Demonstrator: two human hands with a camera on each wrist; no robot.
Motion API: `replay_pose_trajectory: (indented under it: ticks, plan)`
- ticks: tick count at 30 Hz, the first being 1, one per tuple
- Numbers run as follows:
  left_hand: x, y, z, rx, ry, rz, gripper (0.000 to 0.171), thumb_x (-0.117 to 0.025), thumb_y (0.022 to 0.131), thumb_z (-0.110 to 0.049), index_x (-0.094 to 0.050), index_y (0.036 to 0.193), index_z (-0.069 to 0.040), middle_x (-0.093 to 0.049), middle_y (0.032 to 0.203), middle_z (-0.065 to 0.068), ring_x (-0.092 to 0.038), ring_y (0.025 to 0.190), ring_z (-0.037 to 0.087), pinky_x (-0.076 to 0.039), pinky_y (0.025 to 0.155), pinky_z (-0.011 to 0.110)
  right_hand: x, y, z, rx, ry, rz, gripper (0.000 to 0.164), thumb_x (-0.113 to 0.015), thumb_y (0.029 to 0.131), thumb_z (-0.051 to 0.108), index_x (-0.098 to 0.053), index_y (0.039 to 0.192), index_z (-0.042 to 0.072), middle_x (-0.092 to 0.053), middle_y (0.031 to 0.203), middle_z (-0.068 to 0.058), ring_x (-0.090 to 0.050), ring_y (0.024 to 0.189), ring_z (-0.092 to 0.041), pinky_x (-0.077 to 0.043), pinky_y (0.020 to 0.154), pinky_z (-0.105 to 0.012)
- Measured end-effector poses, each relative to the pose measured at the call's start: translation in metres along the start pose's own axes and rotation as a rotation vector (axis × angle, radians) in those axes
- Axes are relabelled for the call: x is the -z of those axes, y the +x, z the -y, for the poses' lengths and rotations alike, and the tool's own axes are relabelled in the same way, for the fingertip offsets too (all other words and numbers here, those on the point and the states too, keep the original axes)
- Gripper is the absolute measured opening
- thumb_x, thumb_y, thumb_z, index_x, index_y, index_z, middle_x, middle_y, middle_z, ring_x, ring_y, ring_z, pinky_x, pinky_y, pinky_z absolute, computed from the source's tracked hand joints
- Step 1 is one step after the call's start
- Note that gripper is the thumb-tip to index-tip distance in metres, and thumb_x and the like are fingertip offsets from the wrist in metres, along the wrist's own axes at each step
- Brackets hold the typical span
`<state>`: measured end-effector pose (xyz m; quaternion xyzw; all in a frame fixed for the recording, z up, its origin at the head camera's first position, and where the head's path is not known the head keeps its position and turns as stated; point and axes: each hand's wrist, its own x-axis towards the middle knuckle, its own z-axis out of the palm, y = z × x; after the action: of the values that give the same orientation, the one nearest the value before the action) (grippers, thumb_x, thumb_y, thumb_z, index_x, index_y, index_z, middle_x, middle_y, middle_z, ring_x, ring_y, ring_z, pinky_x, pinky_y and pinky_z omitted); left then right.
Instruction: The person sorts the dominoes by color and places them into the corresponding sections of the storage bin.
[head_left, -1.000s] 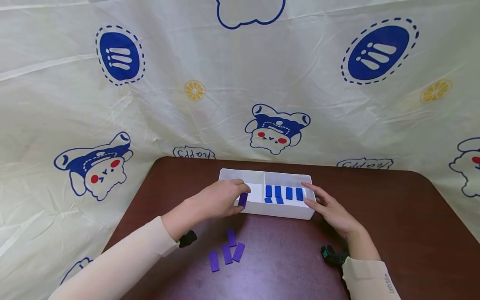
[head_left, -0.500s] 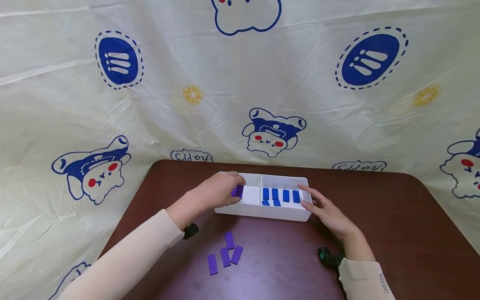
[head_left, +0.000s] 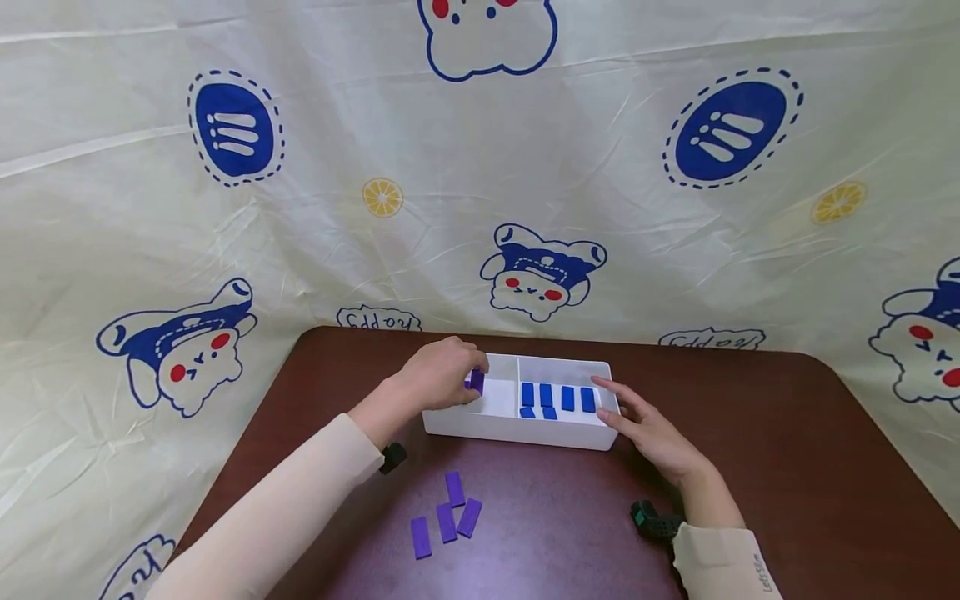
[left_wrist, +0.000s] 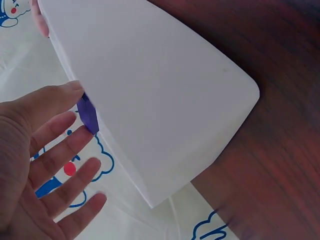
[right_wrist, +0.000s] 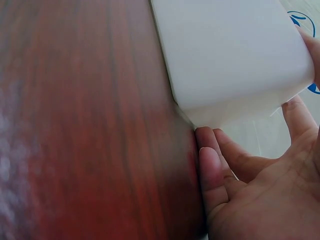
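A white two-compartment box [head_left: 517, 431] stands toward the back of the table. Over its left compartment, my left hand [head_left: 442, 375] pinches a purple rectangular block [head_left: 477, 382] between thumb and fingers. In the left wrist view the same purple block [left_wrist: 88, 116] shows just past the box's rim, while the other fingers spread loosely. Whether a second purple piece lies behind it, I cannot tell. My right hand [head_left: 660, 433] holds the box's right end, thumb and fingers at the rim and wall. Several blue blocks [head_left: 567, 399] lie in the right compartment.
Several purple blocks [head_left: 446, 523] lie loose on the dark brown table [head_left: 555, 517], in front of the box. Each wrist wears a black band, the right one [head_left: 654, 522] above the table. A printed white sheet [head_left: 450, 125] hangs behind the table's back edge.
My left hand has carried the purple block from the box's front wall back over the left compartment. My right hand stays at the box's right end. The head view has shifted slightly.
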<state>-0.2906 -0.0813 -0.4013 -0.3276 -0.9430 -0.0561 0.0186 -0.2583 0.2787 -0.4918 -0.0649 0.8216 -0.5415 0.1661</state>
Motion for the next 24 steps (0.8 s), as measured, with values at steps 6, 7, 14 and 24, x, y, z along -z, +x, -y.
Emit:
replay_pose_trajectory:
  ticks: [6, 7, 14, 24]
  plan:
    - [-0.010, 0.006, 0.007, 0.027, 0.016, 0.006, 0.034, -0.083, 0.089, -0.031, -0.077, 0.119, -0.017, -0.076, 0.116, -0.002, -0.067, 0.109, 0.022, -0.048, 0.106, 0.045, -0.003, 0.000, 0.001, 0.000, -0.018, -0.001, 0.067, -0.061, 0.103, 0.045, -0.031, 0.162, 0.037, -0.006, 0.175, -0.016, -0.009, 0.156, -0.051, -0.012, 0.114, -0.083]
    - [-0.012, 0.006, 0.007, 0.039, 0.014, 0.014, 0.034, -0.083, 0.089, -0.032, -0.077, 0.119, -0.018, -0.076, 0.117, -0.002, -0.066, 0.113, 0.023, -0.045, 0.109, 0.048, -0.003, 0.000, 0.001, -0.001, -0.020, -0.001, 0.067, -0.061, 0.103, 0.044, -0.031, 0.162, 0.037, -0.006, 0.175, -0.016, -0.008, 0.156, -0.051, -0.012, 0.114, -0.083]
    - [-0.017, 0.013, 0.007, 0.118, -0.005, 0.041, 0.031, -0.083, 0.089, -0.032, -0.077, 0.118, -0.023, -0.074, 0.125, -0.005, -0.055, 0.135, 0.027, -0.024, 0.122, 0.068, -0.002, 0.001, 0.001, -0.005, 0.001, -0.006, 0.065, -0.060, 0.104, 0.044, -0.032, 0.162, 0.037, -0.006, 0.175, -0.015, -0.010, 0.156, -0.049, -0.010, 0.113, -0.084]
    - [-0.026, 0.022, 0.005, 0.150, 0.017, 0.101, 0.030, -0.081, 0.089, -0.028, -0.077, 0.118, -0.022, -0.075, 0.122, -0.005, -0.056, 0.132, 0.027, -0.015, 0.121, 0.076, -0.003, 0.000, 0.001, -0.005, -0.014, -0.002, 0.067, -0.061, 0.104, 0.042, -0.030, 0.163, 0.035, -0.003, 0.175, -0.016, -0.003, 0.156, -0.052, -0.008, 0.112, -0.086]
